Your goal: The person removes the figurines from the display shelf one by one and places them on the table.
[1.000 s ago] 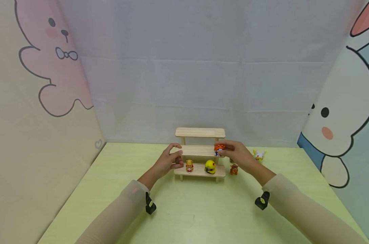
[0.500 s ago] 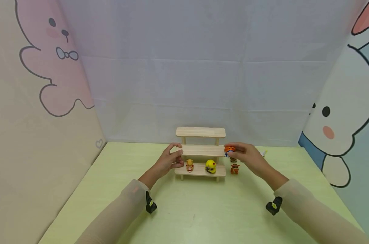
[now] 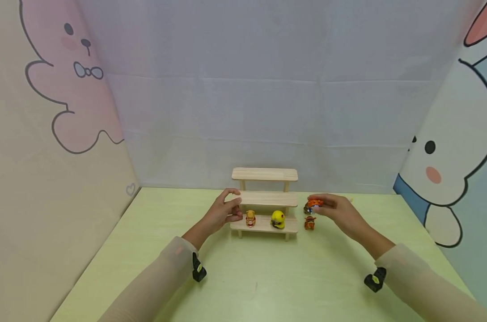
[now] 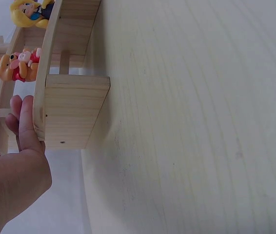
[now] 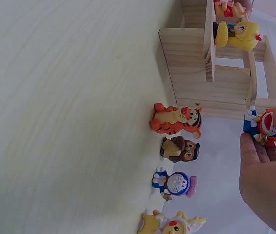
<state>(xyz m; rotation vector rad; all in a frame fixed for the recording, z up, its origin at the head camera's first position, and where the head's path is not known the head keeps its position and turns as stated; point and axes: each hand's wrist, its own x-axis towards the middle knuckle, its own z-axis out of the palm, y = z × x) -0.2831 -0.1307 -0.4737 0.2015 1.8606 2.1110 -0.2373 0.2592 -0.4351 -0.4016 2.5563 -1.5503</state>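
My left hand (image 3: pixel 222 211) holds the left end of a three-tier wooden display shelf (image 3: pixel 269 198), its fingers bent at the boards in the left wrist view. My right hand (image 3: pixel 336 212), right of the shelf, pinches a small blue-and-white cat figurine (image 5: pixel 266 126) with an orange-red headpiece, held above the table. On the lowest tier sit a bear figurine (image 3: pixel 250 218) in red, carrying a pink piglet, and a yellow-haired doll figurine (image 3: pixel 277 219). Just below the right hand stands an orange striped tiger figurine (image 3: pixel 309 223).
Beside the tiger in the right wrist view stand a brown owl figurine (image 5: pixel 179 149), another blue cat figurine (image 5: pixel 176 183) and a yellow figurine (image 5: pixel 169 224) with white ears, in a row on the table (image 3: pixel 255 277). A white cloth wall (image 3: pixel 227 112) rises behind the shelf.
My right hand has carried the cat figurine from the right end of the middle tier out to the right and slightly down. The left hand has stayed in place.
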